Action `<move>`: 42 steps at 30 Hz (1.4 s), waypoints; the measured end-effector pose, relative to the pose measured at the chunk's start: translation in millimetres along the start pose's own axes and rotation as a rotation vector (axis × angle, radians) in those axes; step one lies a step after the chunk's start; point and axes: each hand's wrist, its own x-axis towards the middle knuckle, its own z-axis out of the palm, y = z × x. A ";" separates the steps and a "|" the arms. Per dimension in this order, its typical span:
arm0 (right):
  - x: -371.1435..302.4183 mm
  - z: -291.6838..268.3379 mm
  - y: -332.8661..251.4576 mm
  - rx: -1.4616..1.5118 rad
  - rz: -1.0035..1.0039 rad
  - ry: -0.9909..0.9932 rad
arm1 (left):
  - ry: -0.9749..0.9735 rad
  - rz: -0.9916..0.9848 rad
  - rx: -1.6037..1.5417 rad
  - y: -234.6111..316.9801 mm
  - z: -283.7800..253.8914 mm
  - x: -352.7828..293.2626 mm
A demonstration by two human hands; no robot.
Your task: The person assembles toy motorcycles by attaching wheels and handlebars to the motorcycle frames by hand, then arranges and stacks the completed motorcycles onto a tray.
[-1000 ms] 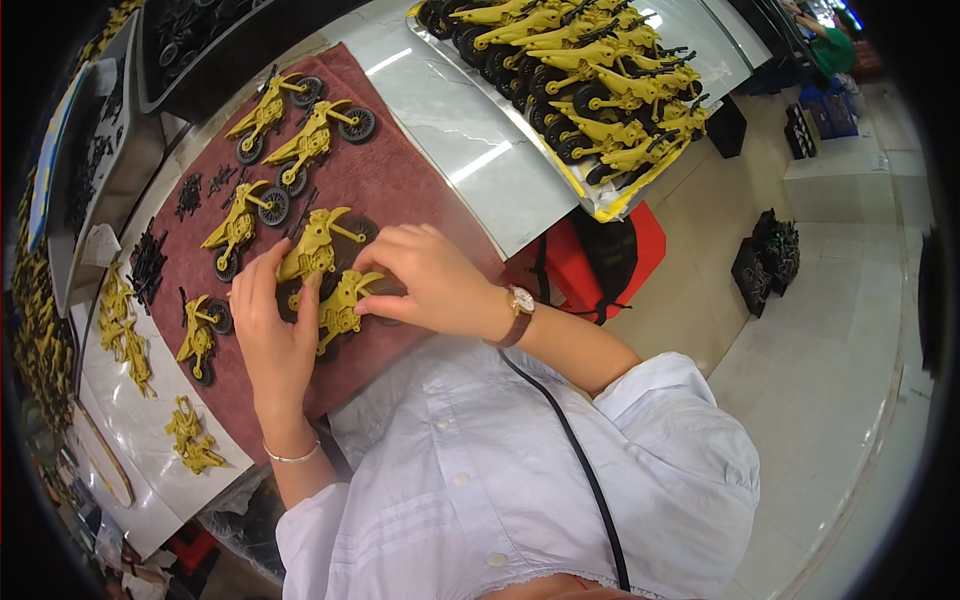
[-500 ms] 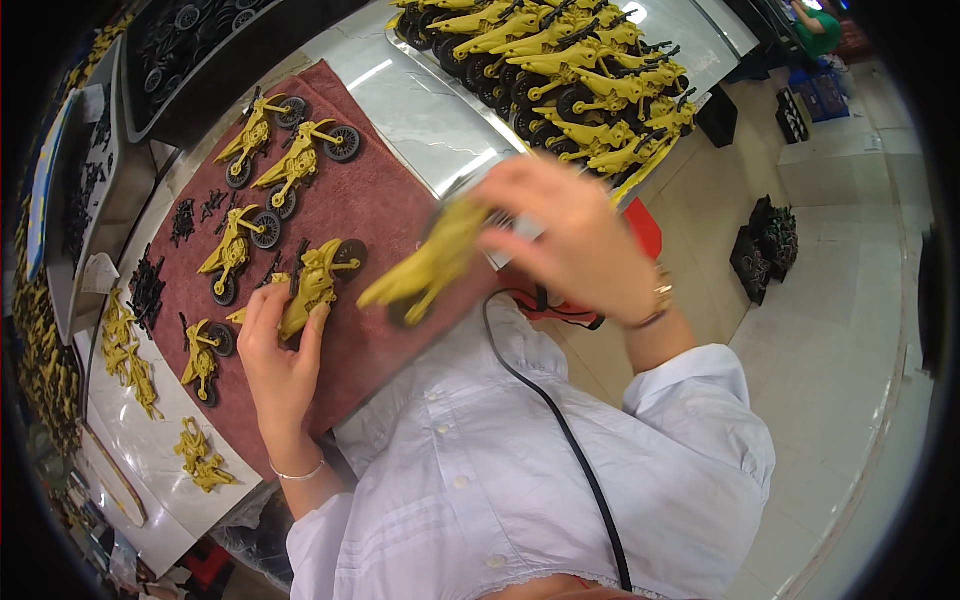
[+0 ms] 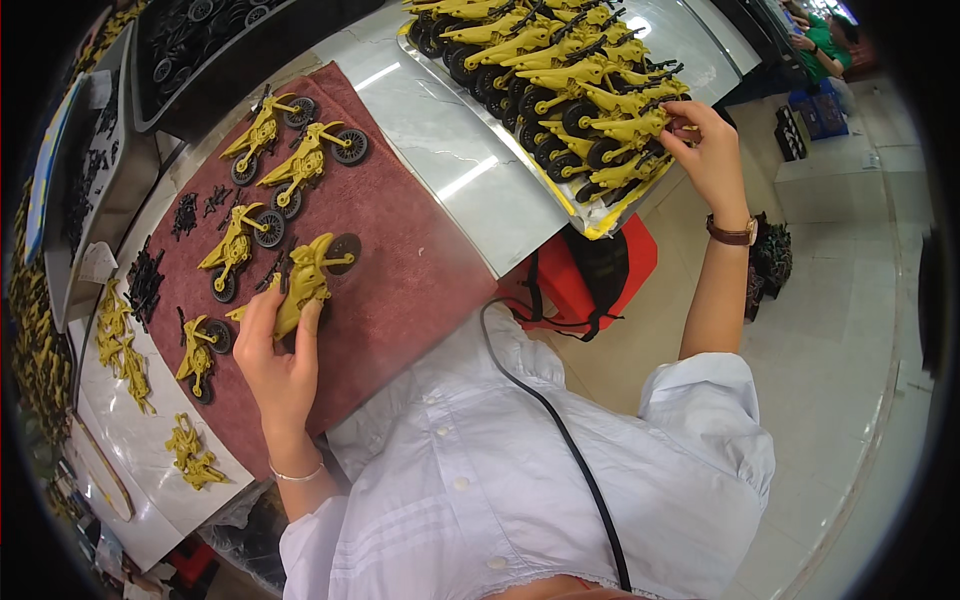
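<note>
Left hand: the left hand lies on the red mat, fingers curled round a yellow toy motorbike and holding it against the cloth.
Bike in hand: it lies on its side near the middle of the mat, one black wheel showing beyond the fingertips.
Right hand: the right hand is stretched out to the tray at the table's right edge, fingertips pinching a yellow bike at the near end of the rows.
Tray: packed with rows of finished bikes, yellow with black wheels, touching one another.
Mat: four more bikes lie apart on it, with small black parts along its left edge.
Left of mat: loose yellow pieces on a white sheet.
Under table: a red bag beside the person's white shirt.
</note>
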 end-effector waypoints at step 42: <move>-90.1 70.3 -102.4 0.435 -0.045 0.486 | -0.160 -0.036 -0.419 45.6 40.2 3.0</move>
